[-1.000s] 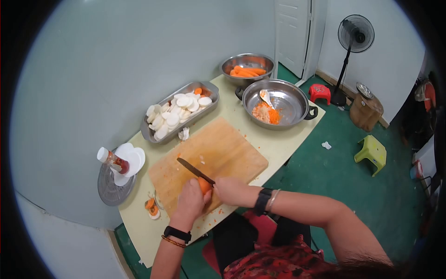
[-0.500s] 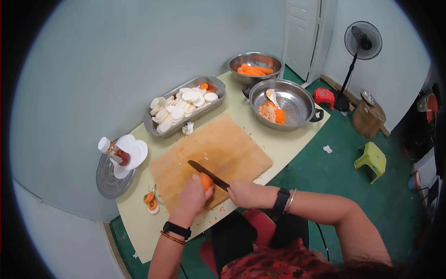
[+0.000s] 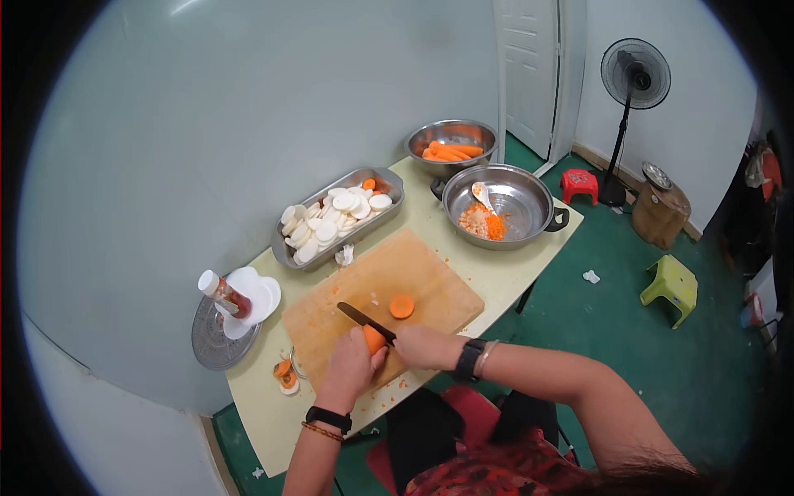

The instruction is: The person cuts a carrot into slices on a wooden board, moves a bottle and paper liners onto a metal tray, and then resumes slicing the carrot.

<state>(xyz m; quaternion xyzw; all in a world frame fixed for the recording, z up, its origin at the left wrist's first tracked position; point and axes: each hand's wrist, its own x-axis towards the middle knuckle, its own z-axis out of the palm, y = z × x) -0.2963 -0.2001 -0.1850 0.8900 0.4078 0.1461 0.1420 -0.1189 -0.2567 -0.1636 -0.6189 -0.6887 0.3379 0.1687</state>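
My left hand point(image 3: 351, 360) grips a carrot point(image 3: 375, 339) over the near part of a wooden cutting board point(image 3: 430, 281). Wrapped round the handle of a dark-bladed knife point(image 3: 361, 317) is my right hand point(image 3: 422, 346). The blade lies across the carrot's cut end, its tip pointing to the far left. A round carrot slice point(image 3: 402, 307) rests on the board just beyond the knife. Small pale and orange bits are scattered on the wood.
Behind the board stand a metal tray point(image 3: 285, 256) of white slices, a bowl point(image 3: 426, 132) of carrots and a two-handled pot point(image 3: 529, 198) with chopped bits and a spoon. Left are a grater disc point(image 3: 217, 351), a seasoning bottle point(image 3: 227, 299) and carrot ends point(image 3: 285, 376).
A carrot slice now lies on the board past the blade, where none lay before. The view has shifted a little; both hands keep their grip on carrot and knife.
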